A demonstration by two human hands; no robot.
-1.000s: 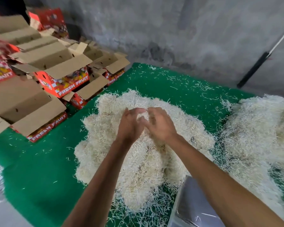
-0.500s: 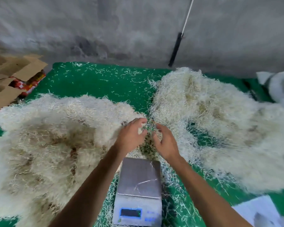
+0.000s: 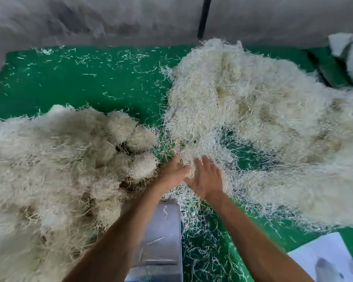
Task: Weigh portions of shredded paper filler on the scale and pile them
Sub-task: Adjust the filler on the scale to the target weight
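Shredded paper filler lay heaped right of the scale on the green table. I saw my left hand and right hand reach its near edge, each grip wide, fingers straight.

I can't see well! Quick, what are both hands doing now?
Left hand: fingers buried in the right filler pile; grip cannot be told.
Right hand: open, fingers straight, touching that pile.
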